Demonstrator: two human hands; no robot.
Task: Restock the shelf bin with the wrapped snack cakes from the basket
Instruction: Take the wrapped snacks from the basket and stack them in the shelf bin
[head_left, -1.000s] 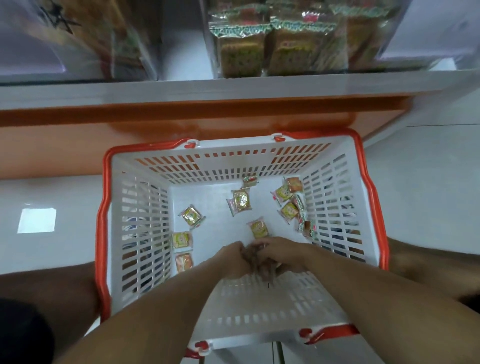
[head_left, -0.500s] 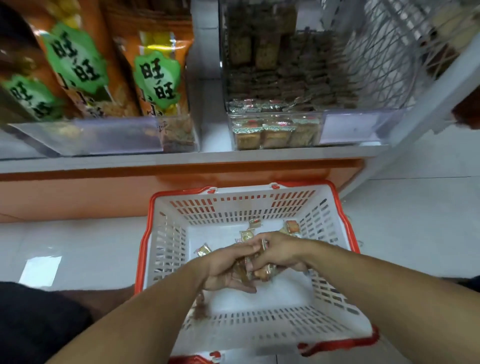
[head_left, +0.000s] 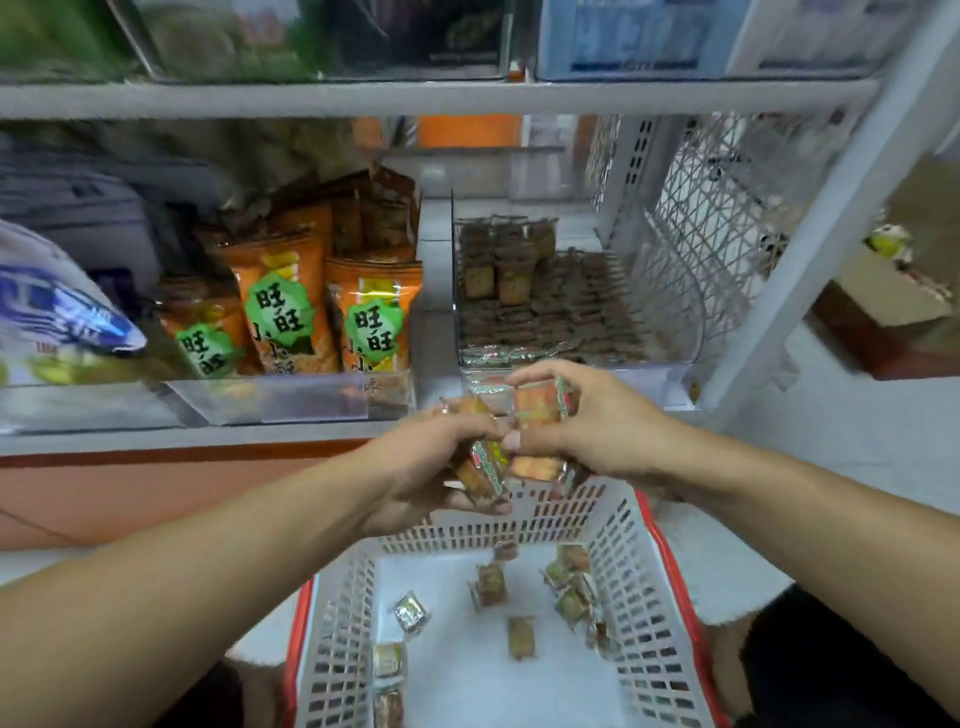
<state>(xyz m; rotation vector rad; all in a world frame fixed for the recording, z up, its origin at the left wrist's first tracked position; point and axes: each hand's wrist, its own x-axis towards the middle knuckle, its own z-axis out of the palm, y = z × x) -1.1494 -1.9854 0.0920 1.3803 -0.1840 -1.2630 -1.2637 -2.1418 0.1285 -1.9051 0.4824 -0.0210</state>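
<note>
Just before the clear shelf bin (head_left: 571, 322), a bunch of wrapped snack cakes (head_left: 535, 410) is gripped between the left hand (head_left: 431, 467) and right hand (head_left: 597, 426). Below the bin, loose cakes (head_left: 491, 584) are scattered in the white basket (head_left: 644, 597).

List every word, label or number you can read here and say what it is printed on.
"旺旺" on the green badge of the middle orange snack bag.
"旺旺" on the right orange snack bag.
"旺旺" on the lower left orange bag.
Smaller characters beneath those badges: partly hidden, unreadable.
White and blue bag at far left: print blurred.
Wrapped snack cakes in the hands: print too small.
Top-shelf packages: blurred.
</note>
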